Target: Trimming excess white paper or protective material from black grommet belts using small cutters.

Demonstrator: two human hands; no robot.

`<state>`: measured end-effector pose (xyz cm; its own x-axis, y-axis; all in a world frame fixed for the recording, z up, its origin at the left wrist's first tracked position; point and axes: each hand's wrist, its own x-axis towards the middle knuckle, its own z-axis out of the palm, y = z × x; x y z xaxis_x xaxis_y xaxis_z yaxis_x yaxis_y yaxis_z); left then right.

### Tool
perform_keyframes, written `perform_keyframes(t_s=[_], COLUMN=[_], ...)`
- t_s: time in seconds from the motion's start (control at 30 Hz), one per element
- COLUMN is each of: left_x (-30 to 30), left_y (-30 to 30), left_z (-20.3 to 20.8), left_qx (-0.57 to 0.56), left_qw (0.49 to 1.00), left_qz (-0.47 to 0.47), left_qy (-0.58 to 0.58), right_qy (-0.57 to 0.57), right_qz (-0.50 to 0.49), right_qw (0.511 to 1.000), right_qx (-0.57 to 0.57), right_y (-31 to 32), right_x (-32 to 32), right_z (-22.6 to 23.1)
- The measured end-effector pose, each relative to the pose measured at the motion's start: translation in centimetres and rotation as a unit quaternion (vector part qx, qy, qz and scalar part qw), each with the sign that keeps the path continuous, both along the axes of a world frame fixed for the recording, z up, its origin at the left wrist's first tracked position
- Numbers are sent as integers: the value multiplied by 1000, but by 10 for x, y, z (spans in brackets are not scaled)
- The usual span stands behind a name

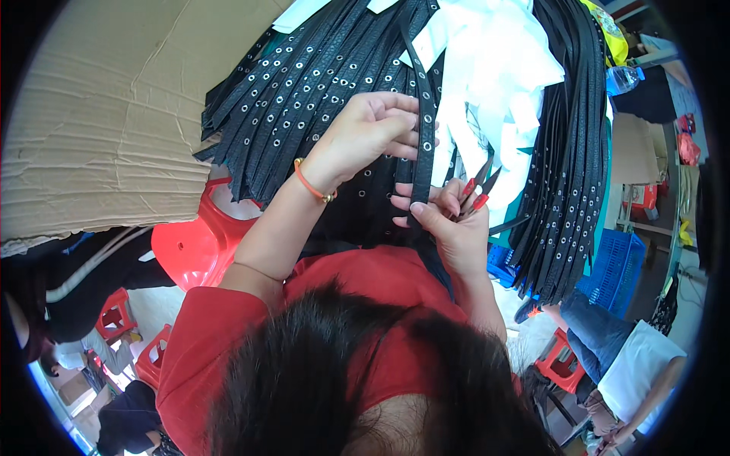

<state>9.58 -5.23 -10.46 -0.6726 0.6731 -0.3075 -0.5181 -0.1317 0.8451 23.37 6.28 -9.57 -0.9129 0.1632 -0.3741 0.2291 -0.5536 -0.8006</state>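
Note:
A black strap (426, 144) with a row of metal eyelets runs lengthwise in front of me. My left hand (372, 133) has its fingers curled behind the strap's upper part, with the thumb close beside it. Lower down, my right hand (456, 224) pinches the strap's near end between thumb and fingers. That same hand also carries a pair of scissors (484, 182) with red on the handles, the dark blades pointing up and away. Under and beyond my left hand lies a thick bundle of similar eyeleted straps (281, 99).
A second strap bundle (566, 175) hangs at the right, past crumpled white sheets (494, 53). Cardboard (106, 114) covers the left. Nearby are a red stool (194, 243), a blue crate (612, 266) and a plastic bottle (625, 79). Another person (631, 365) is at lower right.

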Motion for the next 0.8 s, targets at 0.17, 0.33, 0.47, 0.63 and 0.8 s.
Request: perform_keyframes(t_s=[0.17, 0.33, 0.47, 0.63, 0.8], left_x=[10, 4, 0, -43, -30], left_y=[11, 13, 3, -64, -58], left_z=[-8, -24, -33, -16, 7], left_qx=[-78, -44, -63, -251, -473], left_qw=[991, 992, 979, 873, 532], left_qz=[23, -19, 69, 256, 270], left_qy=[104, 119, 179, 331, 649], right_qy=[-6, -9, -14, -26, -22], right_qz=[-16, -6, -47, -41, -58], right_qw=[998, 1000, 997, 993, 992], right_qx=[67, 21, 52, 111, 111], right_y=[5, 14, 29, 46, 49], right_x=[4, 3, 8, 17, 15], right_z=[-6, -11, -25, -31, -27])
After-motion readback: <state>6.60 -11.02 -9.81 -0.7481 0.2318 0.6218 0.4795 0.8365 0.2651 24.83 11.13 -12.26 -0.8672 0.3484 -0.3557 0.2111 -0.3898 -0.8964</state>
